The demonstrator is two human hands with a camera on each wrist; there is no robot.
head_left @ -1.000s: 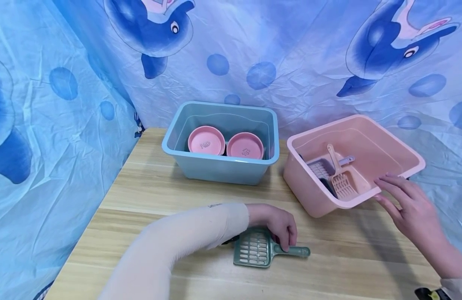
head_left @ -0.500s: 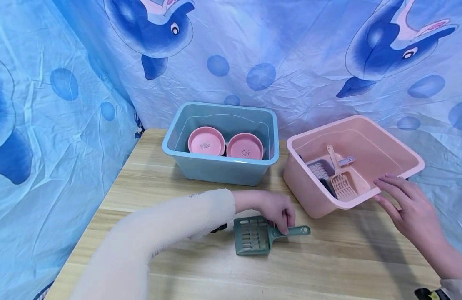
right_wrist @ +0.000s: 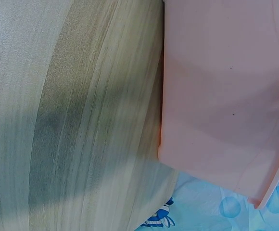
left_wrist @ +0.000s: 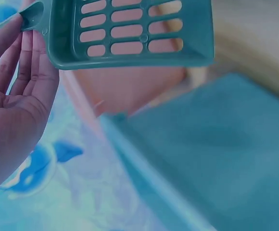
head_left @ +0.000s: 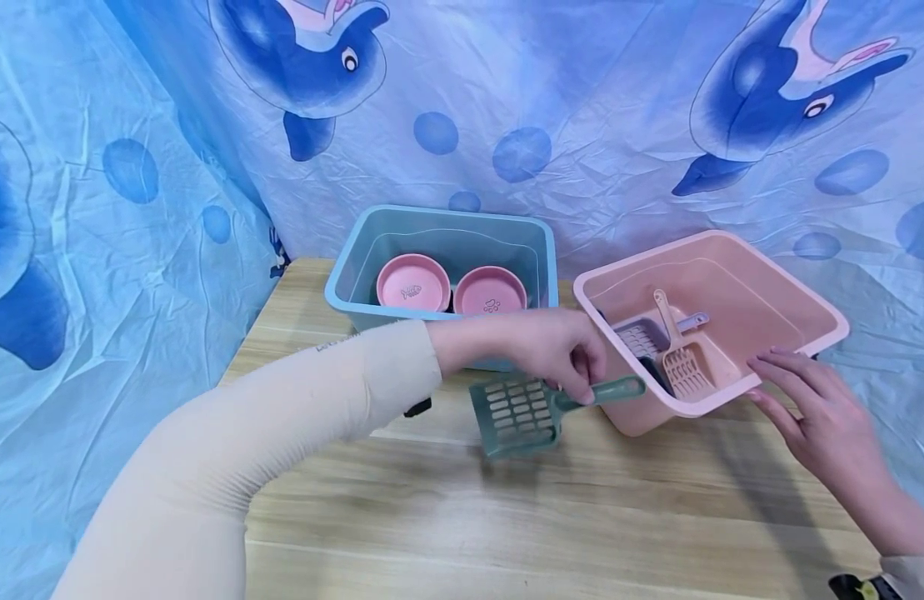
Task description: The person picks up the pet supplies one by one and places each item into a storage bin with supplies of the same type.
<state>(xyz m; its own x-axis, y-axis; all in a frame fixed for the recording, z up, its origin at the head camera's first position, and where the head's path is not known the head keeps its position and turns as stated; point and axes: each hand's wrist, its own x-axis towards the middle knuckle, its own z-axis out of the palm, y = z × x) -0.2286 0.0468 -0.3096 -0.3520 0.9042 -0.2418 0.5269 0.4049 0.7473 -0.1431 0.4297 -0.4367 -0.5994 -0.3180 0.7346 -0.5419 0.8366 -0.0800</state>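
My left hand (head_left: 559,350) pinches the handle of a green slotted litter scoop (head_left: 517,417), lifted above the table. In the left wrist view the scoop's slotted head (left_wrist: 130,33) spans the top, and my left hand (left_wrist: 19,96) has its fingertips at the handle. The handle's end lies in front of the pink bin (head_left: 619,387). My right hand (head_left: 829,412) grips that bin's near right rim, fingers over the edge and thumb lower. Inside the bin lie a peach litter scoop (head_left: 686,372), a lilac scoop (head_left: 637,340) and a dark item (head_left: 656,375), partly hidden.
A blue bin (head_left: 357,242) stands left of the pink one, holding two pink bowls, one with a fish bone (head_left: 412,283) and one with a paw print (head_left: 491,292). My left forearm crosses its front. Behind the wooden table (head_left: 447,533) hangs a blue dolphin-print cloth (head_left: 619,100).
My left hand has raised the green litter scoop off the table and carried it away from me, close to the bins. My right hand has stayed at the pink bin's rim.
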